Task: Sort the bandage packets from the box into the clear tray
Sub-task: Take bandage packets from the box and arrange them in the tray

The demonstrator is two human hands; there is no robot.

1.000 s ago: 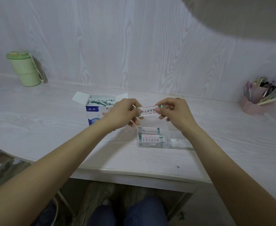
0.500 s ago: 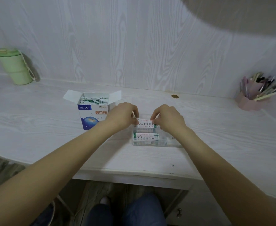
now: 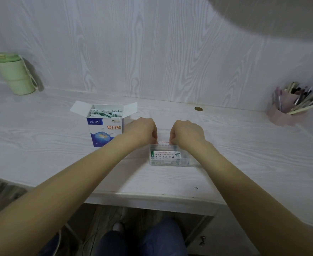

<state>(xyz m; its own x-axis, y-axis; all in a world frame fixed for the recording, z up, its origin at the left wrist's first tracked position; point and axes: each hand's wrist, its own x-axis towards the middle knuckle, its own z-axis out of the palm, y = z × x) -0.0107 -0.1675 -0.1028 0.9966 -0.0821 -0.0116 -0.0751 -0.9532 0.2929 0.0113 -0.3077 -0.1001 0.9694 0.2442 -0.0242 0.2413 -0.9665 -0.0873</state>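
Observation:
A blue and white bandage box [image 3: 103,129] stands open on the desk, with several packets [image 3: 103,113] showing inside. To its right lies the clear tray [image 3: 189,163], holding a white and green packet [image 3: 165,155]. At the tray's far edge, my left hand [image 3: 142,132] and my right hand [image 3: 187,133] each pinch one end of another bandage packet [image 3: 164,143]. Most of that packet is hidden by my fingers.
A green lidded cup [image 3: 15,74] stands at the back left against the wall. A pink pen holder [image 3: 288,108] full of pens sits at the back right. A small brass disc [image 3: 198,109] lies near the wall. The desk's front edge runs just below the tray.
Both hands have lowered the packet from above the desk down to the far edge of the clear tray, still holding its two ends.

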